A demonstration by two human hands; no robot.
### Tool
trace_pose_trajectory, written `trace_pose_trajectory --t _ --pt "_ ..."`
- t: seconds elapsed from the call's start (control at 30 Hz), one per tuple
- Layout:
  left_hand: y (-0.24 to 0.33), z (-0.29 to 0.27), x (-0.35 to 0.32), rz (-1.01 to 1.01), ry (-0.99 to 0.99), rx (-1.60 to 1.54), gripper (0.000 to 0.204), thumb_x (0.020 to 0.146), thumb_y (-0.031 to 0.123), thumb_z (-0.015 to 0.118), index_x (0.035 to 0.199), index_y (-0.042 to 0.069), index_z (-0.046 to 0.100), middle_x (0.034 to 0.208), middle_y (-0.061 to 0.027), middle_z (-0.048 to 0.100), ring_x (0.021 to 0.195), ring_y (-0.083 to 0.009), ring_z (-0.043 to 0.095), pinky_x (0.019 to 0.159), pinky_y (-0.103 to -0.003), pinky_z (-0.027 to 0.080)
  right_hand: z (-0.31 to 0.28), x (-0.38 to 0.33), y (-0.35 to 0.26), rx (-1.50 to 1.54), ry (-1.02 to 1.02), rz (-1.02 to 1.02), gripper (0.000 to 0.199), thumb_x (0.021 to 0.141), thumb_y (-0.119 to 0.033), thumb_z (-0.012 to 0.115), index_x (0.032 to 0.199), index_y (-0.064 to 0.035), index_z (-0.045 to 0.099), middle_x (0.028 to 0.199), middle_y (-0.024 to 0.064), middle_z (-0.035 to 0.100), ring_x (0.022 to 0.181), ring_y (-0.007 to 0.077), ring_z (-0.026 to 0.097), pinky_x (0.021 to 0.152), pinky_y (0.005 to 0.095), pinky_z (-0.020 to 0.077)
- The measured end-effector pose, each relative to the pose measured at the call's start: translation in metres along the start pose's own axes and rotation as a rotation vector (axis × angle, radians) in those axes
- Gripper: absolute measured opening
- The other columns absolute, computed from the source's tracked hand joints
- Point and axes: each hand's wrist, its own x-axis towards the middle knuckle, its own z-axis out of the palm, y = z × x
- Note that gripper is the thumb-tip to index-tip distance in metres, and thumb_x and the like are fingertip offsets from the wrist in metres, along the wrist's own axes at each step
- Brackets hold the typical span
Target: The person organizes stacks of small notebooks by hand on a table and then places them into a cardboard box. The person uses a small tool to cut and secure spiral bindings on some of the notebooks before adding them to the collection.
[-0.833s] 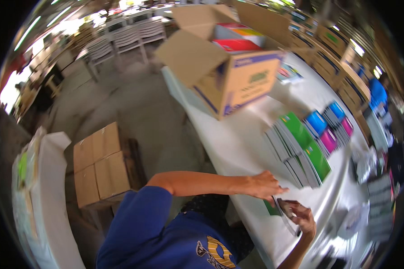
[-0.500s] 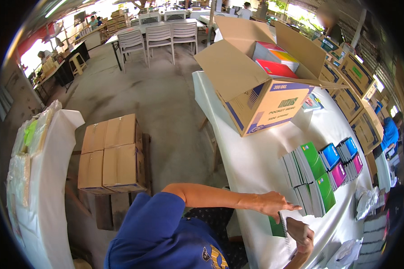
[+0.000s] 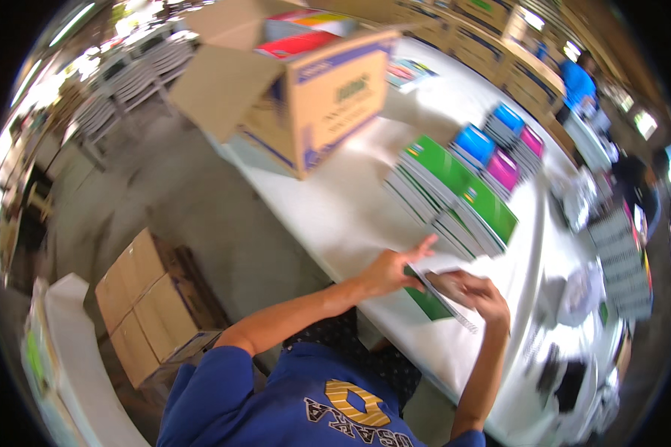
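Note:
A spiral notebook [image 3: 429, 304] with a green cover is held tilted between my two hands, above the white-covered table. My left hand [image 3: 386, 274] is at its upper corner, thumb against the edge and a forefinger stretched away from it. On the other side, the bent fingers of my right hand [image 3: 484, 293] close on the notebook near its wire-bound edge. Blur hides the exact finger contact. Just beyond my hands stand rows of green notebooks [image 3: 455, 195], with smaller blue notebooks [image 3: 475, 144] and magenta notebooks [image 3: 502, 170] behind them.
An open carton [image 3: 343, 97] holding red and yellow-topped items stands at the table's far left. Clear plastic wrapping [image 3: 580, 294] and a notebook stack [image 3: 620, 253] lie at right. Closed cartons [image 3: 145, 305] sit low on my left. A person in blue [image 3: 576, 83] is at the far right.
The view has swung to the right, so the table and carton sit further left. My left hand's fingers are spread wider; both hands stay at the notebook.

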Motion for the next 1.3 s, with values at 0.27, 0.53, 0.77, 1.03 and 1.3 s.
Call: trace_pose_trajectory --t 0.27,0.53,0.77,1.03,1.3 --pt "0.017 0.007 0.004 -0.141 -0.028 0.024 0.105 0.072 0.002 0.080 0.155 0.023 0.018 0.136 -0.0103 0.057 0.122 -0.0234 0.058 0.090 -0.031 0.054 -0.002 -0.005 -0.008 -0.115 0.028 0.066 0.048 0.083 -0.022 0.066 0.125 0.0007 0.062 0.123 0.0121 0.061 0.106 0.0247 0.059 0.094 0.0381 0.0479" --pt "-0.006 -0.014 -0.006 -0.071 -0.142 -0.048 0.076 0.082 0.018 0.076 0.147 0.012 0.038 0.135 -0.0086 0.058 0.120 -0.0179 0.058 0.093 -0.031 0.051 -0.002 -0.026 -0.017 -0.138 0.170 0.069 0.054 0.081 -0.030 0.070 0.125 -0.0003 0.062 0.130 0.0148 0.057 0.112 0.0265 0.057 0.096 0.0401 0.0469" --pt "0.021 -0.014 0.009 0.006 -0.009 -0.157 0.049 0.088 0.029 0.071 0.130 0.006 0.060 0.131 -0.0069 0.062 0.118 -0.0194 0.060 0.094 -0.030 0.049 -0.040 -0.122 0.022 -1.540 1.148 0.194 0.042 0.071 -0.020 0.083 0.107 -0.0032 0.069 0.113 0.0177 0.060 0.103 0.0319 0.059 0.088 0.0410 0.0468" --pt "0.015 0.033 -0.028 0.281 0.062 0.970 0.053 0.084 0.039 0.070 0.130 0.014 0.059 0.134 -0.0027 0.059 0.121 -0.0258 0.058 0.097 -0.042 0.049 0.037 -0.119 0.102 -1.518 1.122 0.369 0.044 0.086 -0.014 0.066 0.127 -0.0028 0.053 0.119 0.0246 0.050 0.110 0.0405 0.049 0.097 0.0517 0.0373" --pt "0.023 0.044 -0.025 0.217 0.128 0.949 0.054 0.085 0.031 0.071 0.132 0.009 0.056 0.130 -0.0073 0.061 0.115 -0.0288 0.061 0.092 -0.040 0.052 0.131 -0.070 0.016 -0.770 0.728 -0.040 0.044 0.082 -0.005 0.065 0.124 -0.0011 0.051 0.120 0.0202 0.052 0.103 0.0379 0.055 0.090 0.0439 0.0453"
